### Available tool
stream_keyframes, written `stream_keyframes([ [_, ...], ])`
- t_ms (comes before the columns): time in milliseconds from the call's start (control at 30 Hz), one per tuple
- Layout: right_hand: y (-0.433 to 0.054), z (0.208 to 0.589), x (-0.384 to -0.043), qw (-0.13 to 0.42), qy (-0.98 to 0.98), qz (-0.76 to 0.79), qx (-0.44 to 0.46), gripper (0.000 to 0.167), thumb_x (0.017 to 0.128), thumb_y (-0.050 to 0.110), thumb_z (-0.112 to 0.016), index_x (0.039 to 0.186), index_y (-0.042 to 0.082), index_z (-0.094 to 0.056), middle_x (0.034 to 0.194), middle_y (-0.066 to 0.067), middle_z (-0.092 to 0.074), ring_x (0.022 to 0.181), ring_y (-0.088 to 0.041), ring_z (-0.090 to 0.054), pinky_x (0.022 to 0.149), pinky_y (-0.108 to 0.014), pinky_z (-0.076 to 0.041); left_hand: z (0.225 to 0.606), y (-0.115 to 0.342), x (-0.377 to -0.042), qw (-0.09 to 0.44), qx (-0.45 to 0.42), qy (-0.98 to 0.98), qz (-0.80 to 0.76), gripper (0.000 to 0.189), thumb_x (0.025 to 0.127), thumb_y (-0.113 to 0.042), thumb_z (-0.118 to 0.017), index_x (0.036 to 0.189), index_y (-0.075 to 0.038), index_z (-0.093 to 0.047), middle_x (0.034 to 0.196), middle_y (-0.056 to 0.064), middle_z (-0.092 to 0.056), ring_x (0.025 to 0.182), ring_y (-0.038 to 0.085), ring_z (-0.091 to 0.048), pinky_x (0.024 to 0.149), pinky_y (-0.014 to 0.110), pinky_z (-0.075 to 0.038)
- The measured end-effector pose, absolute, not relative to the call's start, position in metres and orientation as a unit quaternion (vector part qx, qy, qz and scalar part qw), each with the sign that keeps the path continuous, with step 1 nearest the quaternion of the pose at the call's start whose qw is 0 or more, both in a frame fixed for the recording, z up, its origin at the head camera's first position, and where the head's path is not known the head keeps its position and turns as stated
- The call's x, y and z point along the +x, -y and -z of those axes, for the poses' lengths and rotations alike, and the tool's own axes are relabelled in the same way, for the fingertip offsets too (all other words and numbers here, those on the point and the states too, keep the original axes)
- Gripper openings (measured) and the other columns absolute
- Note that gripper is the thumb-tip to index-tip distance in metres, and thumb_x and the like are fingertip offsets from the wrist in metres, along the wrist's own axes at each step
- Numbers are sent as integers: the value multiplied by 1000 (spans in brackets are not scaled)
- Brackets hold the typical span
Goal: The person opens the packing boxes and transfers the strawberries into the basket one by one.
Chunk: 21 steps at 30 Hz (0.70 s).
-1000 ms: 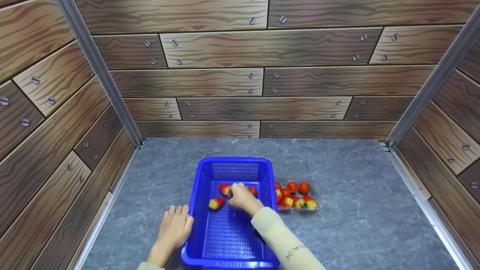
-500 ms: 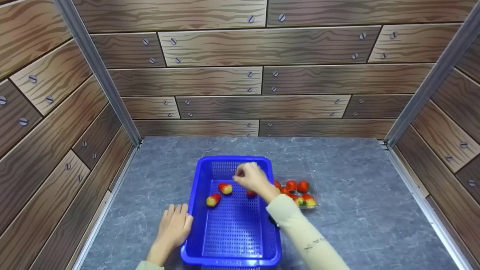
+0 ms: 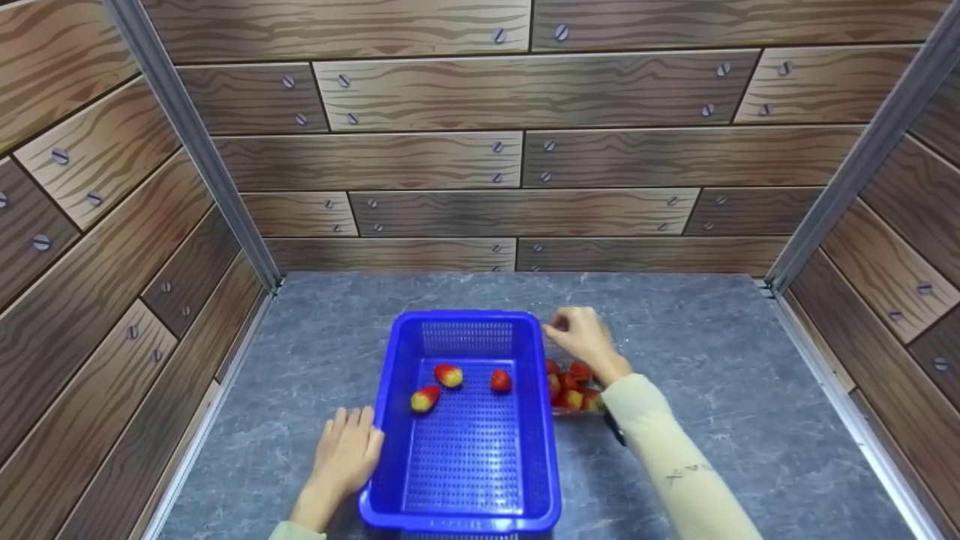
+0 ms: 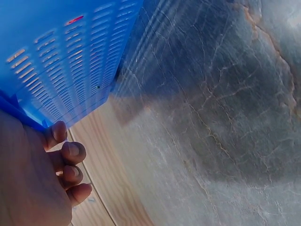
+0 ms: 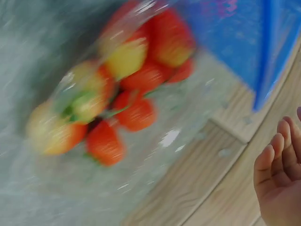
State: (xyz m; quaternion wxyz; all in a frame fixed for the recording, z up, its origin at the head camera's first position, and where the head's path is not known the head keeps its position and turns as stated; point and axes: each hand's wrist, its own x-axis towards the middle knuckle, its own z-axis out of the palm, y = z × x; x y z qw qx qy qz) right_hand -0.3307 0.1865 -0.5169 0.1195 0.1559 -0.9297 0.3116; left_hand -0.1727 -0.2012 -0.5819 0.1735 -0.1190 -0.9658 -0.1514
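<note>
A blue perforated plastic basket [image 3: 465, 469] stands in the middle of the table. On its floor lie two red-and-yellow strawberries [image 3: 448, 376] toward the left and one red strawberry [image 3: 501, 381] toward the right. My left hand [image 3: 346, 451] rests against the basket's left rim, thumb side to it; in the left wrist view its fingers [image 4: 73, 149] hang loosely bent beside the slotted wall. My right hand [image 3: 585, 337], fingers loosely curled with nothing in them, is above a clear plastic box [image 5: 167, 139]. Several strawberries [image 5: 136, 113] fill that box, some with green leaves.
The box stands right against the basket's right side, partly hidden by my right forearm [image 3: 675, 450]. A grey marbled tabletop [image 3: 720, 360] carries everything. Wood-plank-patterned walls [image 3: 450, 161] enclose the back and both sides, with metal strips [image 3: 817, 360] along the edges.
My right hand has left the strawberries in the basket, lifted, and swung right over the clear box. The red strawberry at the right is now uncovered. My left hand has stayed at the rim.
</note>
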Motion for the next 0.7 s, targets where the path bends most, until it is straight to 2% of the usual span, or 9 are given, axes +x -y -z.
stream_keyframes([
  [200,-223,544,-329,96,931,-324,136,9,84,13,-74,84,4,-73,78,-6,-70,71,-21,-64,69,-39,-55,582,201,-173,166,-114,967,154,10,91,-15,-49,90,-6,-54,84,11,-55,83,33,-48,74,47,-38],
  [367,-239,569,-322,99,919,-335,182,4,81,4,-74,83,4,-71,78,-6,-67,71,-20,-62,68,-37,-54,582,201,-171,153,-109,970,155,14,92,-15,-49,95,-4,-56,87,12,-57,86,33,-49,76,48,-39],
  [567,-245,587,-316,121,896,-344,255,10,77,-3,-75,85,1,-69,81,-8,-66,72,-21,-62,66,-34,-53,582,202,-171,149,-107,970,157,21,93,-16,-49,103,-1,-58,92,14,-59,91,36,-50,79,50,-39],
  [700,-246,595,-312,91,891,-355,266,13,76,-7,-74,86,0,-70,82,-8,-66,74,-22,-63,68,-35,-54,582,202,-172,149,-110,970,158,21,93,-16,-49,103,0,-58,92,14,-58,91,36,-49,79,50,-39],
])
